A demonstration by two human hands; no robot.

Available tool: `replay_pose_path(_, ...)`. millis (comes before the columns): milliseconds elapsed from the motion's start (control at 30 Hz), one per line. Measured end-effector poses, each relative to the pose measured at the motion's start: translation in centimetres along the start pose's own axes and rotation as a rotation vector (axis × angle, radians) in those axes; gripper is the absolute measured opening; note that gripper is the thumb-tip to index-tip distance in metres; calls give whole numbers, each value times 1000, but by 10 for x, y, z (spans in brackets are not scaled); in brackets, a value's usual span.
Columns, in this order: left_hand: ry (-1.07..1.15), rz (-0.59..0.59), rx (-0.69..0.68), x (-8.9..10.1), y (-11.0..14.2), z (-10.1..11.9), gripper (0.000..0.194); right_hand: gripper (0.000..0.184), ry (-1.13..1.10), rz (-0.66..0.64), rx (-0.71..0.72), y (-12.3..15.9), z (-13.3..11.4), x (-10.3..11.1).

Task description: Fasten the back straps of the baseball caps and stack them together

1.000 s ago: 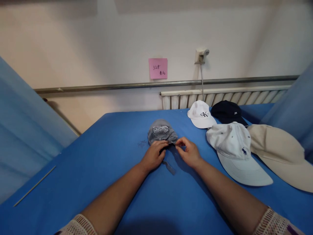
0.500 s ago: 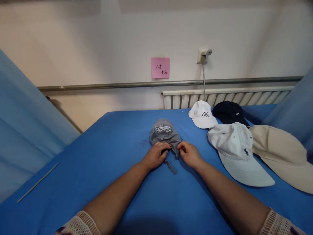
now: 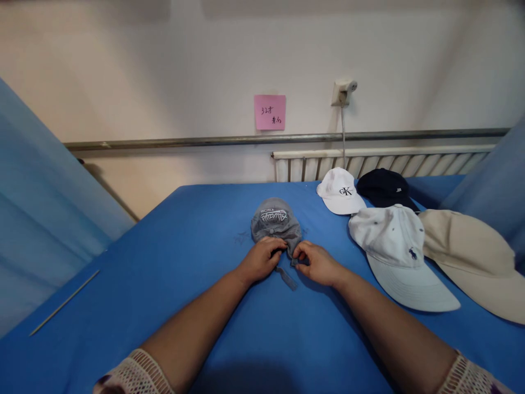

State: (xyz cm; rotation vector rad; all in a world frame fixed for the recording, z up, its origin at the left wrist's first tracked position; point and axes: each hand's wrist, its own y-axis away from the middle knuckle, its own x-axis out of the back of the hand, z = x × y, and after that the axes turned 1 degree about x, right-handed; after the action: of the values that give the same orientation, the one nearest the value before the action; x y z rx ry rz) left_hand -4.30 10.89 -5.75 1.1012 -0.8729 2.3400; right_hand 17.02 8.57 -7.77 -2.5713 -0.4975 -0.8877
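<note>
A grey baseball cap (image 3: 275, 214) with white lettering lies on the blue-covered table, its back edge toward me and the lettering upside down. My left hand (image 3: 262, 258) is closed on the near left part of its edge. With fingers pinched, my right hand (image 3: 318, 262) holds the near right side of the cap, by the end of its back strap. A loose grey strap (image 3: 287, 278) hangs down onto the cloth between my hands. The cap's brim is not visible.
On the right sit a white cap (image 3: 340, 192), a dark navy cap (image 3: 383, 187), a pale cap (image 3: 394, 246) and a beige cap (image 3: 471, 246). A thin stick (image 3: 64, 302) lies at left. Blue curtains (image 3: 45, 208) flank the table; a radiator (image 3: 381, 163) stands behind.
My right hand has shifted slightly down and left along the grey cap's near edge, bringing the strap end with it. My left hand stays in place.
</note>
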Motion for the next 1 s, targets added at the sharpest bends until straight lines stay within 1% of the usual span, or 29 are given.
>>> replay_pose_path(133, -12, 2, -7, 0, 1, 0, 29, 21, 14, -12, 2, 0, 0, 0)
replay_pose_path(233, -21, 39, -27, -1, 1, 4, 28, 23, 31, -22, 12, -1, -1, 0)
replay_pose_path(333, -37, 68, -52, 0, 1, 11, 24, 17, 65, -15, 38, -1, -3, 1)
replay_pose_path(433, -41, 52, -71, 0, 1, 16, 21, 9, 83, -3, 77, -1, -3, 1)
replay_pose_path(667, -40, 29, -64, -1, 1, 13, 21, 14, 73, 17, 61, -4, -2, 0)
replay_pose_path(900, -31, -2, -58, -2, 2, 11, 22, 12, 169, 59, 70, -4, 2, -3)
replay_pose_path(1000, -16, 3, -44, -2, 2, 12, 22, 9, 159, 88, 58, -5, 0, -3)
